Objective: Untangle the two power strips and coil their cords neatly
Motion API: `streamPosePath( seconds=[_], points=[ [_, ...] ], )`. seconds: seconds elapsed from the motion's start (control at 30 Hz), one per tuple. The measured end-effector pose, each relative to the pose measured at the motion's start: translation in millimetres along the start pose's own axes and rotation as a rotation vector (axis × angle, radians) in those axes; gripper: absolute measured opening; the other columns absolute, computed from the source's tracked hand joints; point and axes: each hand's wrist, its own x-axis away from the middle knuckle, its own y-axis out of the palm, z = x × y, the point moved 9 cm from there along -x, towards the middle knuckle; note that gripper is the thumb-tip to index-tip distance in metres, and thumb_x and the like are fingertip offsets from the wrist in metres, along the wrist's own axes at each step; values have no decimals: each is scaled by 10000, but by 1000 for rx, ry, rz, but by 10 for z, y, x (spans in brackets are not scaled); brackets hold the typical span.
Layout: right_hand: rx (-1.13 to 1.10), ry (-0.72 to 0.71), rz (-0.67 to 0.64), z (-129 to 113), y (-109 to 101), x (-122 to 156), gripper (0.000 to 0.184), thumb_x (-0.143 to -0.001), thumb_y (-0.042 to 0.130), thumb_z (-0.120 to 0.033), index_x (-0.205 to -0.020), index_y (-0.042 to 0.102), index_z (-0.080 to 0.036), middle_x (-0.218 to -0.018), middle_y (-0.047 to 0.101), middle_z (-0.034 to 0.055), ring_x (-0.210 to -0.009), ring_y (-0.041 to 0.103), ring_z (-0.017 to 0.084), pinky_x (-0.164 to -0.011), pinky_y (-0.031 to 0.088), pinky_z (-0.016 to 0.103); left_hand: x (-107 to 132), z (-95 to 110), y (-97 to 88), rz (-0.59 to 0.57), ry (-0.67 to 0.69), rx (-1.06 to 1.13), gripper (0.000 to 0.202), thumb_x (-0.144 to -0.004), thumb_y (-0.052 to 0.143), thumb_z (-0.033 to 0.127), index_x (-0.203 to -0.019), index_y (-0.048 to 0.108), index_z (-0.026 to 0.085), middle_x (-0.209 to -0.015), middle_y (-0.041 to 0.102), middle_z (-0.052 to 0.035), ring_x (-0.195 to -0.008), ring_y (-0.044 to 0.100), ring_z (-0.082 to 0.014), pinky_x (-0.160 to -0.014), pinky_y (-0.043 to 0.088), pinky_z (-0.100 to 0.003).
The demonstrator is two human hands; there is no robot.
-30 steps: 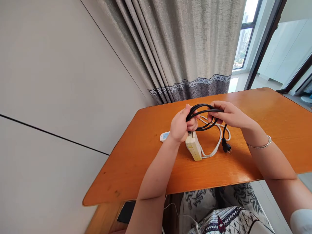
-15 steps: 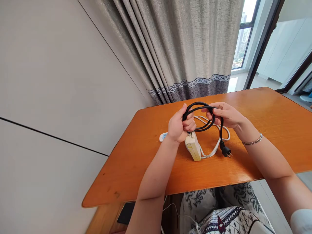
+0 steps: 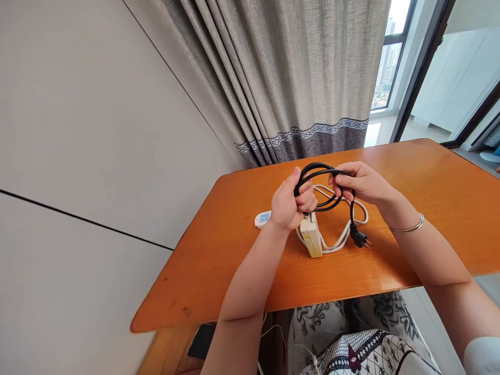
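Observation:
A black power cable (image 3: 318,174) is looped in a coil above the orange wooden table (image 3: 242,260). My left hand (image 3: 287,205) is closed around the coil's left side. My right hand (image 3: 361,182) is closed on the coil's right side, pinching the strands. The cable's loose end hangs from my right hand, and its black plug (image 3: 358,238) rests on the table. Under my hands a cream power strip (image 3: 311,234) stands on edge, with its white cord (image 3: 344,237) curled beside it.
A small white adapter with a blue face (image 3: 262,219) lies left of my left hand. A grey curtain (image 3: 297,78) hangs behind the table, a plain wall is at the left, and a window is at the right. Patterned cloth covers my lap.
The loose end with the plug has been drawn in a little toward the coil, and my right hand has regripped the strands. My left hand has stayed in place.

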Motion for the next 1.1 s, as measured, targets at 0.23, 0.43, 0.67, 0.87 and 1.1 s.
streamPosePath(
  seconds=[0.23, 0.43, 0.67, 0.87, 1.1],
  points=[
    [251, -74, 148, -67, -62, 11, 382, -853, 712, -445, -1082, 729, -140, -787, 713, 29, -480, 519, 61, -439, 423, 206, -25, 39, -43, 40, 23, 0, 555, -1042, 363, 456, -555, 296, 197, -402, 117, 111, -305, 86, -39, -333, 185, -156],
    [652, -436, 360, -421, -113, 148, 382, -850, 719, -321, -1227, 720, -258, -1056, 683, 56, -685, 529, 107, -565, 463, 241, -21, 40, -67, 76, 42, -4, 527, -1027, 440, 438, -574, 352, 185, -423, 134, 116, -310, 114, -31, -346, 192, -153],
    [890, -558, 329, -611, 145, 251, 193, -933, 643, -354, -894, 760, -205, -704, 623, 20, -651, 531, 135, -654, 458, 283, -17, 41, -48, 61, 57, -22, 513, -1020, 469, 436, -584, 391, 178, -427, 133, 116, -311, 126, -30, -350, 187, -145],
    [819, -590, 465, -702, 175, 333, 216, -951, 606, -360, -893, 754, -213, -689, 619, 17, -640, 531, 140, -645, 449, 294, 0, -36, 70, -53, 8, -78, 543, -1018, 455, 485, -576, 387, 178, -402, 140, 113, -309, 133, -32, -357, 208, -142],
    [770, -605, 620, -788, 160, 493, 311, -942, 604, -501, -863, 747, -237, -658, 571, 22, -646, 527, 163, -613, 455, 321, 18, -92, 174, -174, -16, -137, 567, -1046, 379, 459, -554, 370, 176, -390, 168, 98, -317, 133, -34, -366, 192, -145]
  ],
)
